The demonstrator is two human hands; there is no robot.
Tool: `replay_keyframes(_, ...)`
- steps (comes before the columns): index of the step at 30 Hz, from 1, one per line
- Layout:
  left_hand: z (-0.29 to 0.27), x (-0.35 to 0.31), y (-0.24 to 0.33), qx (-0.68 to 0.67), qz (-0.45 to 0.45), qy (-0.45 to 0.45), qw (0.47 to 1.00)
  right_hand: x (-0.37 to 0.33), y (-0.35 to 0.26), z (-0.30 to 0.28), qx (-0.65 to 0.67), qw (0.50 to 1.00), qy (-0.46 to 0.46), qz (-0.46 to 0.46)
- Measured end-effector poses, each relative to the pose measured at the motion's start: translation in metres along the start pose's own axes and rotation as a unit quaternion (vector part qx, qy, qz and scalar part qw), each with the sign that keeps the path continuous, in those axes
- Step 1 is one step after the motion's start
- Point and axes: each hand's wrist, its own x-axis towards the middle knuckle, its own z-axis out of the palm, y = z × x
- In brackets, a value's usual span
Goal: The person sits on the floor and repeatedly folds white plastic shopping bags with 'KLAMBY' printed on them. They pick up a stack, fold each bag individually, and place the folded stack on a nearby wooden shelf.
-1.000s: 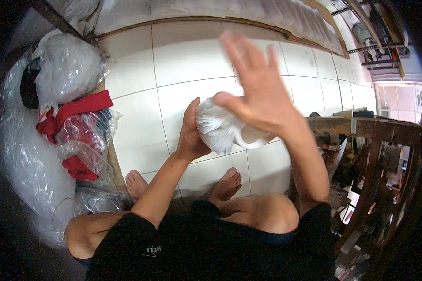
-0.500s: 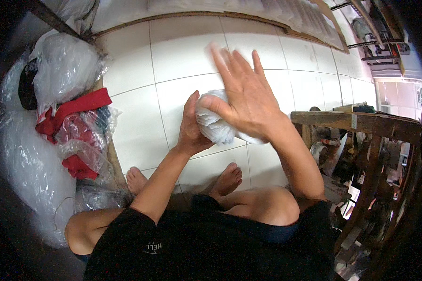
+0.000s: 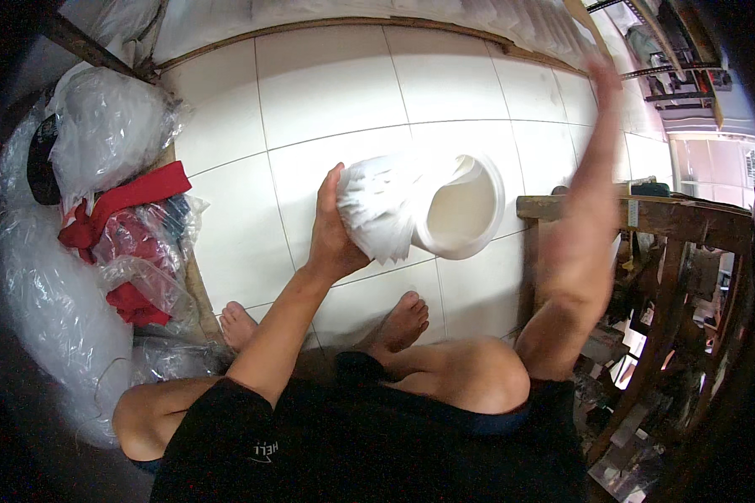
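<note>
My left hand (image 3: 335,235) is wrapped round the left side of a thick bundle of thin white sheets (image 3: 379,205) with ruffled, layered edges. What exactly the sheets are, I cannot make out. Right against the bundle, on its right, a round white tub (image 3: 500,205) stands open on the floor, its inside pale cream. My right hand (image 3: 604,82) is stretched far out to the upper right, away from the bundle. Motion smears it, so its fingers do not show clearly.
Clear plastic bags (image 3: 113,117) and a red cloth (image 3: 143,197) lie piled on the left. A worn wooden bench (image 3: 688,216) with cluttered shelves stands on the right. Along the far side runs a wooden edge (image 3: 327,28) with white translucent material behind it. Underfoot are white tiles (image 3: 327,84).
My right hand has left the bundle and swung to the upper right. The tub it was covering now shows. My left hand keeps its hold on the bundle.
</note>
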Motion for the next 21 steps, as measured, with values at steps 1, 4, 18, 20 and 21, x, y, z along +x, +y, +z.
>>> replay_keyframes(1,-0.007,-0.006,-0.001,0.011,-0.006,0.009,1.000,-0.007,0.016,0.000,-0.304,0.944,-0.121,-0.051)
replay_keyframes(4,-0.018,-0.016,-0.006,0.022,-0.020,0.031,0.999,-0.013,0.029,0.049,-0.335,0.919,-0.178,-0.109)
replay_keyframes(18,-0.001,-0.014,-0.025,-0.070,-0.069,0.033,0.995,0.017,0.037,0.085,-0.319,0.916,-0.178,-0.164)
replay_keyframes(20,-0.011,-0.018,-0.013,-0.006,-0.044,0.060,0.997,0.039,0.011,0.059,-0.256,0.941,-0.085,-0.203)
replay_keyframes(21,-0.012,-0.017,-0.006,0.020,-0.028,0.068,0.997,0.046,0.004,0.043,-0.231,0.948,-0.036,-0.217)
